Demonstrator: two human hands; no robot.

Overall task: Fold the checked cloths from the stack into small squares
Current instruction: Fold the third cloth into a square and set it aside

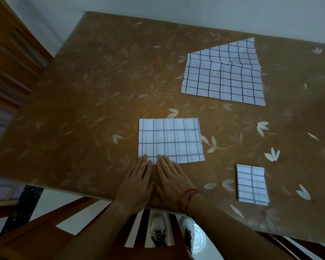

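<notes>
Two hands, left (137, 182) and right (172, 182), lie spread flat, fingertips on the half-folded cloth (170, 140), its long axis left-right

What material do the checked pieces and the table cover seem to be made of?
The half-folded checked cloth looks like thin matte woven cotton: it lies flat, with frayed edges on the stack. The table cover seems to be smooth vinyl or oilcloth, with a soft sheen and printed leaves.
</notes>
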